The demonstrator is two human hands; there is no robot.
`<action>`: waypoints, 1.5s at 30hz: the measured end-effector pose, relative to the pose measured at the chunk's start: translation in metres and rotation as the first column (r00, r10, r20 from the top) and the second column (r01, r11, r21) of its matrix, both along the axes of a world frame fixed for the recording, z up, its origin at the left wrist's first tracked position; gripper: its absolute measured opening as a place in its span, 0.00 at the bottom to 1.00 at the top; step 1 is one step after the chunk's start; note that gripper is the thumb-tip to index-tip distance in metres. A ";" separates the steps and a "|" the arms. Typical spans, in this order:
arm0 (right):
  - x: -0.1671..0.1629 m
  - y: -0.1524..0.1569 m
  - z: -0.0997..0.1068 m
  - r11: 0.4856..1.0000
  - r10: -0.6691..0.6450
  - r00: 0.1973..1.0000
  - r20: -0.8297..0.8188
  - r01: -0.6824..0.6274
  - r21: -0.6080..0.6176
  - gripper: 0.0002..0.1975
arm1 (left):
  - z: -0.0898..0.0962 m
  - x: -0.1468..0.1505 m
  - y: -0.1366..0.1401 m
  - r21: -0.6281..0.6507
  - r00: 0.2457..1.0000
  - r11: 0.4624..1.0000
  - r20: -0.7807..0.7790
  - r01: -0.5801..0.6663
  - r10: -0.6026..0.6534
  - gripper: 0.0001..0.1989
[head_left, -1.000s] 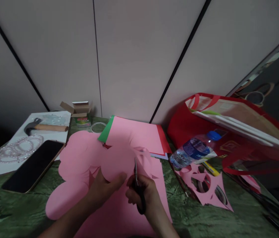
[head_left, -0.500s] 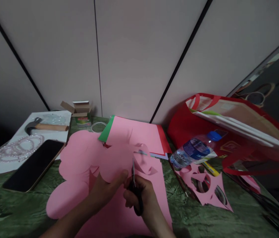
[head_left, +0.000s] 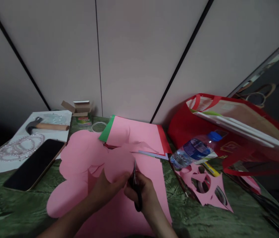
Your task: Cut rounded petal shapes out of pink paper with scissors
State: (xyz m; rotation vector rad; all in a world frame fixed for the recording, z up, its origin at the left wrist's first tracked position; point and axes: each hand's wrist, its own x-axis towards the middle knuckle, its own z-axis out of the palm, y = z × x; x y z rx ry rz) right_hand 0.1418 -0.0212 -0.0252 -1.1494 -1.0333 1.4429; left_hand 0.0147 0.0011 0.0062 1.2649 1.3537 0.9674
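Observation:
A rounded piece of pink paper (head_left: 119, 161) is held up in my left hand (head_left: 108, 186), the thumb on its lower right edge. My right hand (head_left: 141, 191) grips black-handled scissors (head_left: 136, 185). Their blades point away from me, along the right edge of the rounded piece. A thin curled strip of pink paper (head_left: 144, 145) lies beyond the blades. Under both hands lies a large pink sheet (head_left: 154, 178). To the left several pink scalloped cut-outs (head_left: 77, 152) overlap in a pile, partly behind my left hand.
At left lie a black phone (head_left: 34, 165), strings of beads (head_left: 21, 147) and a hammer (head_left: 50, 126). Behind are a small opened box (head_left: 82, 114) and stacked coloured sheets (head_left: 139, 132). Right are a water bottle (head_left: 193, 150), a red bag (head_left: 181, 122) and pink paper scraps (head_left: 211, 195).
The scissors have moved slightly along the rounded piece's right edge. The curled strip, which hung near the blades, now lies farther back, straighter. My left hand stays on the paper.

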 end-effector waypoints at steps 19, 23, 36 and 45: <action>0.004 -0.001 0.000 0.999 0.032 0.999 0.016 -0.032 -0.003 0.14 | 0.006 0.000 -0.001 0.038 1.000 0.999 -0.008 0.001 -0.001 0.14; 0.003 -0.001 -0.001 1.000 0.028 1.000 -0.009 -0.028 0.001 0.14 | 0.008 0.003 -0.005 0.032 0.997 0.996 0.016 -0.081 0.081 0.14; 0.002 0.001 0.000 1.000 0.024 0.999 -0.045 -0.025 -0.017 0.15 | 0.010 0.005 -0.006 0.009 0.999 1.000 0.051 0.016 -0.017 0.08; 0.000 0.001 -0.001 0.998 0.017 1.000 -0.003 -0.017 -0.056 0.17 | 0.017 0.006 -0.008 -0.058 0.997 0.996 0.045 0.069 -0.067 0.14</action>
